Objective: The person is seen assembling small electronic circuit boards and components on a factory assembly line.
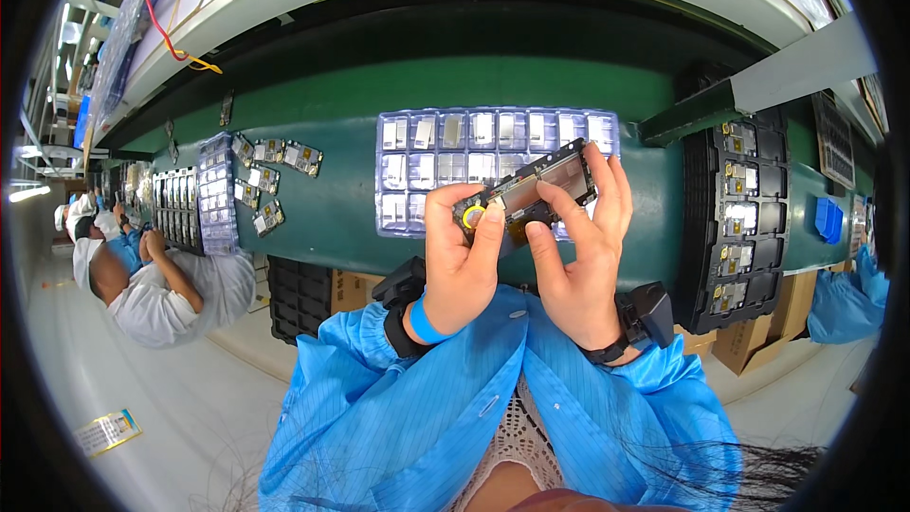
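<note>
The flat dark device [548,187] is held in front of the person's chest, tilted, with its right end pointing up and away. It has a wide shiny panel, and near its left end there is a yellow ring [473,217]. The left hand [459,251] grips this end, with the thumb beside the ring. The right hand [586,251] is half open around the other end: the longer fingers support the far edge, the index finger lies over the panel, and the thumb is at the near edge. A blue band [426,321] goes around the left wrist.

Behind the device, a clear compartment tray [380,180] with pale flat pieces lies on the green table [336,171]. On the right stands a stack of black trays [698,228], with small boards in the top one. On the left, loose circuit boards [269,218] lie near another clear tray stack [217,194]. Farther left, a co-worker in white [204,301] sits at the same table.
</note>
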Tool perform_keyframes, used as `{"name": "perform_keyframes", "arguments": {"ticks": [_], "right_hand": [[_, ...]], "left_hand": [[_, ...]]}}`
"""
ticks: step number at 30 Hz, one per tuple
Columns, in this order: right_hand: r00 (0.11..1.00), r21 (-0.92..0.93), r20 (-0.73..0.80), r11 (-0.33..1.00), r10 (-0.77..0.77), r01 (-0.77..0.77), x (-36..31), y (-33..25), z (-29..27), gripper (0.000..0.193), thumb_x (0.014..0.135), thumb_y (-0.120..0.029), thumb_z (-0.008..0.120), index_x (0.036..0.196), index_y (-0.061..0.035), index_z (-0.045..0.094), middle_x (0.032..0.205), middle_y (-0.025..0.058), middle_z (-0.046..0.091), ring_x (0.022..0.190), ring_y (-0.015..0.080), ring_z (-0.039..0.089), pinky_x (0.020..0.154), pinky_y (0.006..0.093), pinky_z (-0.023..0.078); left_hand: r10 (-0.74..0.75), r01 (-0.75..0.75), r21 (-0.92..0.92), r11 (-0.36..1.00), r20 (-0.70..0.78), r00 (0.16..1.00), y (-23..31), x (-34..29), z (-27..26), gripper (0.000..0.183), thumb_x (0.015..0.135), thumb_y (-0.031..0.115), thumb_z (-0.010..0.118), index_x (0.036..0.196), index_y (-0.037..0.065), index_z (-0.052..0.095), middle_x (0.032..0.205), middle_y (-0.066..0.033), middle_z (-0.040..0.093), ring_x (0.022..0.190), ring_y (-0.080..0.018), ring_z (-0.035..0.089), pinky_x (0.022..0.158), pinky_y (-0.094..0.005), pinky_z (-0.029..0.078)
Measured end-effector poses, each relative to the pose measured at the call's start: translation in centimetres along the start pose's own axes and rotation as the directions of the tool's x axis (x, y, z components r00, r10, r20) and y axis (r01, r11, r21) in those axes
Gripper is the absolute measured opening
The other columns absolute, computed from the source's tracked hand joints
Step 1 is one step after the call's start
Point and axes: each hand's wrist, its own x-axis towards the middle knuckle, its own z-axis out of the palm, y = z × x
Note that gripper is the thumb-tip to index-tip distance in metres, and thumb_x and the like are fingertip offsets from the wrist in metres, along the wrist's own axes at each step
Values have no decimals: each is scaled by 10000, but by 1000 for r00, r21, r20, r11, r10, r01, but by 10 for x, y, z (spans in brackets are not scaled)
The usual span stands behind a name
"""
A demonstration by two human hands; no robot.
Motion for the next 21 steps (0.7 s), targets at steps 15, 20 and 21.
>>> {"name": "perform_keyframes", "arguments": {"ticks": [15,20,21], "right_hand": [[1000,101,-16,995,-3,5,-1,2,-1,291,692,-23,608,982,-34,592,1314,223,329,1257,440,210,1016,482,184],[1000,150,-11,988,22,-20,0,3,2,285,694,-41,610,975,-37,563,1310,216,326,1269,437,174,1014,498,168],[1000,148,-11,989,24,-22,0,5,3,285,694,-41,610,975,-37,563,1310,216,326,1269,437,174,1014,498,168]], "left_hand": [[27,-27,21,999,-12,1000,7,-4,6,239,888,59,472,1088,31,344,865,-31,488,738,-34,436,633,-183,380],[294,-279,307,910,-3,956,0,-5,11,248,874,48,498,1072,22,352,865,-35,463,706,-41,421,610,-187,373],[293,-278,305,911,-2,956,-1,-6,11,248,874,48,498,1072,22,352,865,-35,463,706,-41,421,610,-187,373]]}}
